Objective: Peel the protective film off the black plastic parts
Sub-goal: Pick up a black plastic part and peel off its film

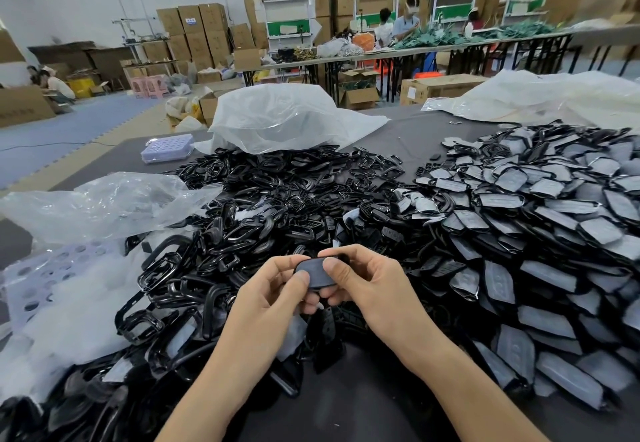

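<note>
Between both hands I hold one small black plastic part (317, 273) with a dull grey film on its face, low in the middle of the view. My left hand (273, 294) pinches its left end, thumb on top. My right hand (363, 282) grips its right end, thumb pressed on the film side. A big heap of film-covered parts (540, 220) spreads to the right. Glossy black frames and bare parts (263, 213) lie piled in the middle and left.
Clear plastic bags (104, 199) lie at the left, and a white bag (277, 119) sits behind the pile. A lilac perforated tray (38, 279) lies at the left, another (166, 147) farther back. The dark table (346, 407) shows near me. Workers and cartons fill the background.
</note>
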Available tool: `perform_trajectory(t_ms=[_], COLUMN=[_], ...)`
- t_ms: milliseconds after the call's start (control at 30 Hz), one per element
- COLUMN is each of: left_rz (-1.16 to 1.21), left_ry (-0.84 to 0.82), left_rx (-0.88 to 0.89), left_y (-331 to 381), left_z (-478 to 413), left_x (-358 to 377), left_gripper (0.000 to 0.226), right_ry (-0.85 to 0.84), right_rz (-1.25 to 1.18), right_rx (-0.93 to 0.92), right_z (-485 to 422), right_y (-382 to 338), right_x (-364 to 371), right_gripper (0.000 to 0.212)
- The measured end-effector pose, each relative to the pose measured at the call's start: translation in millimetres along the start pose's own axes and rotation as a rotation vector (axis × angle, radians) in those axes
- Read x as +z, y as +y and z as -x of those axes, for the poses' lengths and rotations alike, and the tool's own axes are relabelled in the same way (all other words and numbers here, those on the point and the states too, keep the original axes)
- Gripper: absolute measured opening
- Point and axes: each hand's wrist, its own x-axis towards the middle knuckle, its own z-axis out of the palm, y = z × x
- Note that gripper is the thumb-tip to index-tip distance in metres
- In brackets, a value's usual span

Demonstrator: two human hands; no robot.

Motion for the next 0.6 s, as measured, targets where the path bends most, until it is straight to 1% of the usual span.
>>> perform_trajectory(t_ms=[133, 300, 367, 400, 467, 533, 600], left_rz=[-0.086, -0.084, -0.086, -0.086, -0.113, -0.190, -0.263], left_ry=[0.018, 0.035, 0.054, 0.055, 0.043, 0.023, 0.014], left_rx=[0.042, 0.052, 0.056, 0.063, 0.092, 0.133, 0.169], left_y=[0.9, -1.6, -3.8, -4.4, -4.5, -2.3, -0.2], left_z=[0.1, 0.3, 0.7, 1.1, 2.8, 4.9, 6.5], left_x=[0.9, 3.9, 6.2, 6.5, 6.3, 6.6, 8.7], left_gripper=[0.012, 0.002, 0.001, 0.003, 0.015, 0.029, 0.036], right_ry=[0.009, -0.031, -0.040, -0.041, -0.029, 0.000, 0.020], right_rz=[0.011, 0.002, 0.024, 0.038, 0.080, 0.144, 0.187], right_rx=[0.000, 0.025, 0.022, 0.021, 0.011, -0.017, -0.041], right_z=[0.3, 0.6, 0.9, 0.9, 1.2, 1.4, 1.5], right_y=[1.7, 1.1, 1.3, 1.4, 1.5, 1.3, 0.7], right_x=[-0.4, -0.6, 0.0, 0.4, 0.6, -0.4, -2.4], right_gripper=[0.009, 0.008, 0.007, 0.007, 0.010, 0.020, 0.023])
